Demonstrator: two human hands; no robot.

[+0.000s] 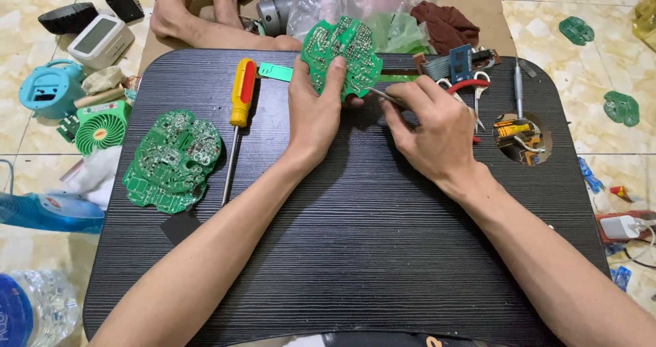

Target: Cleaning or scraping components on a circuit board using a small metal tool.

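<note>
Head view: the left hand held a green irregular circuit board upright above the black wood-grain desk, fingers clasped around it. The right hand pinched thin metal tweezers, tips touching the board. A yellow-and-red screwdriver and second green circuit board lay left.

Bright, even overhead light — soft shadows under both forearms on the desk. Mild glare on floor tiles. Sharp centre — slight wide-angle bowing at desk corners.
</note>
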